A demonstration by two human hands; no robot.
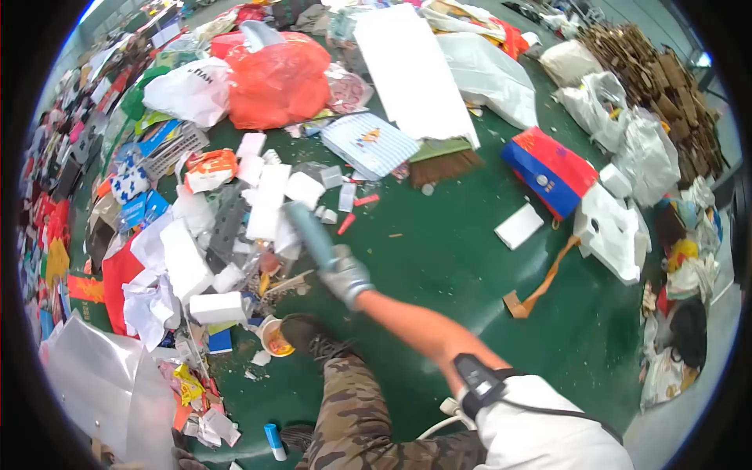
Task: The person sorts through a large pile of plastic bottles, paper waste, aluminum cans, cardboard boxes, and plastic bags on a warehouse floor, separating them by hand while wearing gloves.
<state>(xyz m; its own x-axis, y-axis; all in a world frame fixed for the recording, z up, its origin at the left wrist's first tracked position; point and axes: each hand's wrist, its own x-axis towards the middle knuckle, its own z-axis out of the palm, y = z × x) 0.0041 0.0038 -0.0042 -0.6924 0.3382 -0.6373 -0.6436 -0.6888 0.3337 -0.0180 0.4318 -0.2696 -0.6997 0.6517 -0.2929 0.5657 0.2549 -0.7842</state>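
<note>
My right hand (345,280), in a whitish-grey glove, reaches over the left middle of the green floor. It is closed around a long grey-blue object (310,236), rounded and blurred by motion, whose kind I cannot make out. Beyond its far end lie white foam blocks (269,202) in a heap of mixed waste. Short red strips (347,224) lie on the floor just past the hand. Below the wrist, a paper cup (276,337) with orange residue touches my shoe (310,332). I cannot make out my left hand; a dark shape sits at the bottom left edge.
A broom (443,160) lies under a long white board (415,70). A red and blue bag (550,172) and foam pieces (611,231) are on the right. A translucent plastic sheet (106,392) stands lower left. A blue-capped tube (274,441) lies near my feet.
</note>
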